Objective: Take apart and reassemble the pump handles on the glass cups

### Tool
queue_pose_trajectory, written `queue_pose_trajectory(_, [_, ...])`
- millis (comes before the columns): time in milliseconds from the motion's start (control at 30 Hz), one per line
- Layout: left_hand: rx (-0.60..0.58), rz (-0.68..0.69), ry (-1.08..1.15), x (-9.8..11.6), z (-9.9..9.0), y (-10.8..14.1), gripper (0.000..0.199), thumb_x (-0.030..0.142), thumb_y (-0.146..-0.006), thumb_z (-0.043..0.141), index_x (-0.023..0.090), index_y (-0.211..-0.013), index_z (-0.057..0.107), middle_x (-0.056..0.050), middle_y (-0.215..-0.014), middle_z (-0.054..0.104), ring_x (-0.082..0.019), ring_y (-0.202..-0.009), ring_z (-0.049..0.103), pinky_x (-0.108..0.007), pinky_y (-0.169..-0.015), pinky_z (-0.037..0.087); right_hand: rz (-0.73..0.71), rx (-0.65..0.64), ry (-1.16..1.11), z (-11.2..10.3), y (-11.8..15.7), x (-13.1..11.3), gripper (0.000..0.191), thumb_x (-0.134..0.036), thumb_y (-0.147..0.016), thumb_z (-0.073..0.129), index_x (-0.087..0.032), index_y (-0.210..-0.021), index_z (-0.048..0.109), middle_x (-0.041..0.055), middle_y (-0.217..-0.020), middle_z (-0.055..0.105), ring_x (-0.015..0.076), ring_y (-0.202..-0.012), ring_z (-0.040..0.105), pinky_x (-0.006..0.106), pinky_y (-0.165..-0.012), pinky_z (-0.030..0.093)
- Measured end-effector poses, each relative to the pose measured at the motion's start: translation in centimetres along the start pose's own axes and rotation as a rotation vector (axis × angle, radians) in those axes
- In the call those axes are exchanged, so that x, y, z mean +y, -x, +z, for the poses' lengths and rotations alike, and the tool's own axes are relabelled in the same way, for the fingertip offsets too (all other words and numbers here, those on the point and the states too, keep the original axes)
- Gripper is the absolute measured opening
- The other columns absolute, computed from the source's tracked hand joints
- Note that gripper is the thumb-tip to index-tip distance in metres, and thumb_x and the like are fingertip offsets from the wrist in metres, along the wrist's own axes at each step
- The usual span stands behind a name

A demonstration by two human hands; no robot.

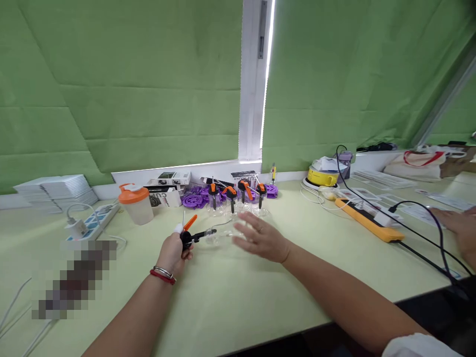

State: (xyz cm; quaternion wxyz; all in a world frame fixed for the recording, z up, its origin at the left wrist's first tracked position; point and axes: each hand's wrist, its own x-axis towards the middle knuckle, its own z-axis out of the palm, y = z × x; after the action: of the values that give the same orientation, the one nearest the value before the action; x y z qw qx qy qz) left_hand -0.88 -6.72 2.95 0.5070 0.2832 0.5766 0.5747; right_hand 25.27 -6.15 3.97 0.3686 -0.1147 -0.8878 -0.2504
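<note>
My left hand [174, 255] is closed around a black holder [186, 240] with an orange lever, a thin rod pointing up and a black arm reaching right. A clear, blurred piece [217, 238] lies off the end of that arm; its shape is hard to make out. To its right, my right hand [262, 238] hovers with fingers spread and smeared by motion, and nothing shows in its grip. Just behind the hands stand several similar black-and-orange holders [231, 193] on clear round bases. Purple plastic pieces [195, 198] are heaped behind them.
A shaker cup [137, 208] with an orange lid and printed boxes [167, 191] stand at the back left. Power strips [366, 220] lie on both sides, cables trailing. A yellow pot [323, 176] sits at the back right. Another person's hand [459, 228] rests at the right edge.
</note>
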Motion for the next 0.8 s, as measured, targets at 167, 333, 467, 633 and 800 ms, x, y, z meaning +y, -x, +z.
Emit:
queue_pose_trajectory(167, [0.012,0.058,0.023,0.1,0.2,-0.1,0.026,0.044,-0.077,0.049,0.019,-0.07,0.045,0.001,-0.048,0.052,-0.007,-0.028,0.032,-0.026,-0.034,0.035,0.9,0.21,0.073,-1.8,6.8,2.6,0.068,-0.04,-0.064,0.074,-0.018,-0.119,0.043,0.0142,-0.121,0.053,0.0302,-0.117,0.05,0.05,-0.098,0.043])
queue_pose_trajectory(333, [-0.032,0.055,0.031,-0.3,0.4,-0.3,0.02,0.036,-0.074,0.054,0.018,-0.074,0.046,0.0,-0.052,0.054,-0.009,-0.031,0.041,-0.027,-0.037,0.04,1.735,0.172,-0.124,-1.9,13.0,4.9,0.078,-0.048,-0.053,0.075,-0.02,-0.117,0.041,0.0131,-0.12,0.056,0.0257,-0.109,0.057,0.033,-0.087,0.047])
queue_pose_trajectory(467, [-0.04,0.055,0.013,-0.5,0.0,-0.8,0.017,0.033,-0.074,0.054,0.017,-0.077,0.047,0.0,-0.052,0.055,-0.012,-0.032,0.046,-0.029,-0.039,0.043,1.801,0.027,-0.08,-1.7,14.7,5.9,0.081,-0.049,-0.051,0.074,-0.02,-0.118,0.039,0.0127,-0.122,0.056,0.0259,-0.109,0.057,0.033,-0.088,0.044])
queue_pose_trajectory(633, [-0.055,0.061,-0.059,-0.3,-0.1,-0.6,0.018,0.034,-0.075,0.052,0.018,-0.075,0.045,-0.003,-0.053,0.06,-0.015,-0.032,0.05,-0.029,-0.038,0.042,1.805,-0.175,-0.026,-1.5,14.6,6.6,0.087,-0.053,-0.053,0.072,-0.017,-0.123,0.037,0.0135,-0.116,0.058,0.0285,-0.103,0.058,0.036,-0.085,0.045])
queue_pose_trajectory(800, [-0.078,0.117,-0.152,0.1,0.1,0.0,0.027,0.043,-0.074,0.054,0.018,-0.069,0.045,-0.003,-0.049,0.059,-0.014,-0.029,0.047,-0.026,-0.035,0.037,1.601,-0.037,0.199,-2.1,12.5,5.6,0.109,-0.052,-0.051,0.077,-0.008,-0.136,0.025,0.0242,-0.136,0.038,0.0373,-0.127,0.037,0.045,-0.101,0.036])
